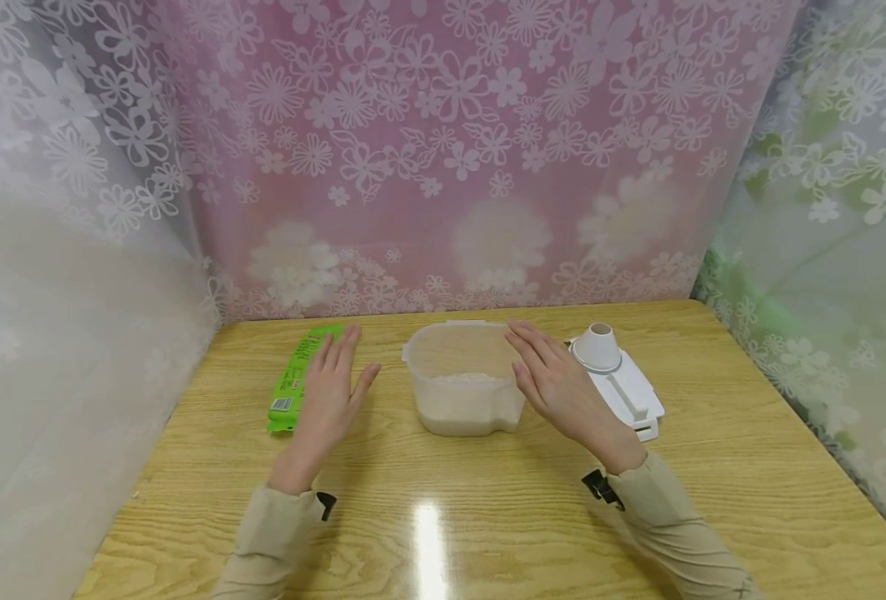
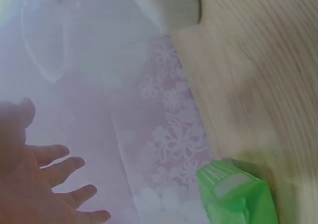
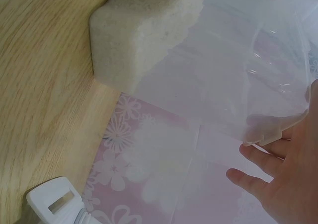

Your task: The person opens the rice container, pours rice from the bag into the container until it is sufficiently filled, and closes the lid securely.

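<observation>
Flanking the clear container (image 1: pixel 443 358) of white grains (image 1: pixel 453 411), left of the white plastic piece (image 1: pixel 641 390), with right hand (image 1: pixel 563 390) straight-fingered at its rim (image 1: pixel 463 323) and left hand (image 1: pixel 327 393) spread-fingered, gripping nothing, farther left near the green packet (image 1: pixel 289 385). Probably needing even support from both sides.

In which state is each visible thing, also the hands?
Clear plastic container: upright, partly filled with pale grains, top looks open.
Green plastic packet: lying down, sealed or opened unclear.
White flat plastic part with cone: detached, cone upward.
Left hand: outstretched, holding nothing.
Right hand: outstretched at the container's rim.
</observation>
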Tool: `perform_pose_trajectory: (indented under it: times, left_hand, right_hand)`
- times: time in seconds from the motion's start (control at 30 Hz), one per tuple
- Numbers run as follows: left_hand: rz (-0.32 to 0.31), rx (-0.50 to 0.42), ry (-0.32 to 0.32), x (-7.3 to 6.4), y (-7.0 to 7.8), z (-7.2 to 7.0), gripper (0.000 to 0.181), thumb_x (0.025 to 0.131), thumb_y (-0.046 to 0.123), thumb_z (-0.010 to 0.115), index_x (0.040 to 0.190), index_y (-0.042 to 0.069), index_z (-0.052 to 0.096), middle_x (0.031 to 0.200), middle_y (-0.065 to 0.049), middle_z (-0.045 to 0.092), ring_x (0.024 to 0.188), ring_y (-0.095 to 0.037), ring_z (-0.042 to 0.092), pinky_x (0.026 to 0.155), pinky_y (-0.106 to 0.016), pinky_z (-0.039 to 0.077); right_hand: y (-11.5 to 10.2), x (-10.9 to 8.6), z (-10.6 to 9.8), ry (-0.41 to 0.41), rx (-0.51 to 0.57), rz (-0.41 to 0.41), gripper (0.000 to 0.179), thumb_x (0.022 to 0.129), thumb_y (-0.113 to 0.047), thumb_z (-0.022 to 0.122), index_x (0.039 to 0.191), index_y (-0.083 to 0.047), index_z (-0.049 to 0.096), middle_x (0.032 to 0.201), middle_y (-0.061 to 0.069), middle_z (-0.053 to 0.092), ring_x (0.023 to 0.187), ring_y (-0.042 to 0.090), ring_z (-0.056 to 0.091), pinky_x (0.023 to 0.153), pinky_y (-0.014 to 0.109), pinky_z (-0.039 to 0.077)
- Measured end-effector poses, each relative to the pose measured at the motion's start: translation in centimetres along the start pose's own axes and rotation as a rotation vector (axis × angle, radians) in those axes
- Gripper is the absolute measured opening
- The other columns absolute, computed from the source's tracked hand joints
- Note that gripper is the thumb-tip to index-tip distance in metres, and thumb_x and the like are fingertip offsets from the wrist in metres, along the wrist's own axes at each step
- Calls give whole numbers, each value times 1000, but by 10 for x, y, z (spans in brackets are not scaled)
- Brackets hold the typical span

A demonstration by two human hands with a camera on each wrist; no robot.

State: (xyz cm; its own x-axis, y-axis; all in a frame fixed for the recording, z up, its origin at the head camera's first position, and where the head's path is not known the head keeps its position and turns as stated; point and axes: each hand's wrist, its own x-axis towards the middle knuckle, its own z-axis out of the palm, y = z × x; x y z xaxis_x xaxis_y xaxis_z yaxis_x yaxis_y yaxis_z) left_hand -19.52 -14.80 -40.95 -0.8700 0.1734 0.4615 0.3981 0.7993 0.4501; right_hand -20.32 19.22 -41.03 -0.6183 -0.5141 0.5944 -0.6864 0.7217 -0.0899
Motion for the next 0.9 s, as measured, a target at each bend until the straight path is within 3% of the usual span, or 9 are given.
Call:
perform_pose_trajectory:
  times: [0.27, 0.57, 0.9]
  left_hand:
    - [11, -35, -48, 4, 16, 4, 64, 105, 31, 56, 157, 3, 33, 161, -19, 35, 151, -44, 19, 120, -65, 15]
    - [86, -58, -51, 12, 38, 13, 65, 104, 32, 58, 156, 2, 35, 160, -18, 37, 151, -43, 21, 119, -67, 15]
    - [74, -60, -116, 14, 54, 22, 67, 105, 37, 55, 158, 2, 31, 162, -16, 33, 153, -41, 15, 120, -65, 11]
  right_hand:
    - [0, 0, 0, 0, -3, -1, 49, 111, -27, 36, 144, 6, 50, 152, 21, 46, 141, 36, 43, 113, 54, 37]
    - [0, 0, 0, -12, -7, 9, 48, 110, -26, 39, 144, 6, 50, 153, 20, 46, 142, 36, 42, 113, 53, 37]
    - [0, 0, 0, -16, 4, 11, 51, 112, -30, 34, 145, 5, 49, 153, 19, 46, 142, 34, 42, 113, 54, 38]
